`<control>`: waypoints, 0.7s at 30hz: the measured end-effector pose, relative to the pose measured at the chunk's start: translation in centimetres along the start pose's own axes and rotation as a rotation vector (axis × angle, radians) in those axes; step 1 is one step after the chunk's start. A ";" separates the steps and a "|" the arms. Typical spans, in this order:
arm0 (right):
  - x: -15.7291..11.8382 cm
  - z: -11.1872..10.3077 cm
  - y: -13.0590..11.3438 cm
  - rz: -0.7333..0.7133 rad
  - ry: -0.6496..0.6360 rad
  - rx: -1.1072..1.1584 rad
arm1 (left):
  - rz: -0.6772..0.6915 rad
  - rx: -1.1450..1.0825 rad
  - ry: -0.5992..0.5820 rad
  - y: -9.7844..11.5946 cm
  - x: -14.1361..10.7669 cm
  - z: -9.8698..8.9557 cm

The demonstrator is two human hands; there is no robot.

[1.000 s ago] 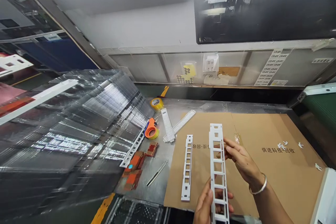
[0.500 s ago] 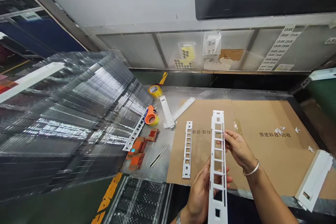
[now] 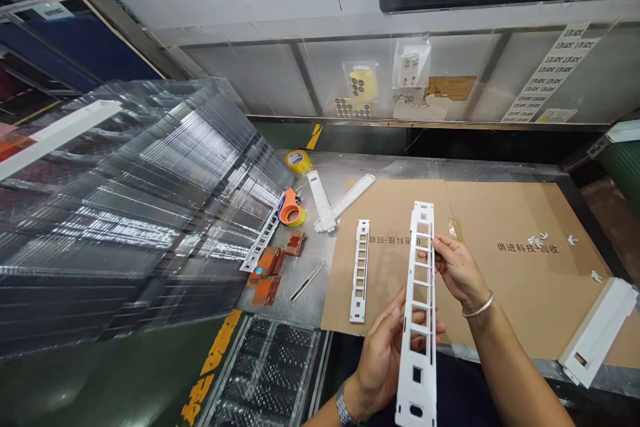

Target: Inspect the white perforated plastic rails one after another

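Note:
A long white slotted panel (image 3: 418,377), pierced by a row of square windows, is held up lengthwise before me. My left hand (image 3: 381,351) grips its lower half from the left, fingertips showing past the right edge. Higher up, my right hand (image 3: 460,271) pinches the right edge between thumb and fingers. A similar, smaller-looking white slotted panel (image 3: 354,307) lies flat to the left on the cardboard sheet (image 3: 480,300). Small white plastic scraps (image 3: 537,240) are scattered on the cardboard at the right.
A white panel stack (image 3: 595,330) lies at the right edge. Leftward are an orange tape dispenser (image 3: 289,207), yellow tape roll (image 3: 297,160), long white strips (image 3: 323,200), a thin knife-like tool (image 3: 307,280) and orange-brown bundles (image 3: 267,260). Plastic-wrapped stacks (image 3: 190,167) rise at far left.
The held panel has come up slightly in view, so its lower end with an oval hole now shows. Both hands keep their grip. The whole view has shifted a little.

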State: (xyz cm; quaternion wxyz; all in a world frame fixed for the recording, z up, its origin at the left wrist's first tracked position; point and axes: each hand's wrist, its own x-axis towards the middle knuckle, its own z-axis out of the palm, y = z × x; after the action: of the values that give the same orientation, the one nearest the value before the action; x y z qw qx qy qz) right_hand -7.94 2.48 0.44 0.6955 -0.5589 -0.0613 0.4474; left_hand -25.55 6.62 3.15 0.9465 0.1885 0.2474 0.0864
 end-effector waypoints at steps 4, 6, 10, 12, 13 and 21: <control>0.2 0.0 0.1 -0.006 0.021 0.003 | 0.000 -0.034 0.005 0.0 -0.1 0.0; 0.3 -0.1 0.1 -0.008 0.040 -0.003 | -0.016 -0.043 0.009 0.0 -0.2 0.0; 0.5 -0.4 0.4 -0.007 0.071 -0.010 | -0.047 -0.062 0.059 0.1 -0.4 0.2; 0.6 -0.4 0.5 -0.005 0.074 -0.011 | -0.055 -0.067 0.083 0.2 -0.4 0.3; 0.6 -0.4 0.5 -0.004 0.076 -0.010 | -0.058 -0.067 0.085 0.2 -0.4 0.3; 0.7 -0.7 0.4 -0.010 0.100 0.007 | -0.072 0.003 0.052 0.3 -0.6 -0.1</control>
State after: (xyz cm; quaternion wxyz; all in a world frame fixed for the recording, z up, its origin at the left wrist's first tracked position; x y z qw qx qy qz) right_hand -7.35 2.40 -0.49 0.7021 -0.5777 -0.0276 0.4154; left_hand -26.18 6.74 3.45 0.9420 0.1786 0.2786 0.0567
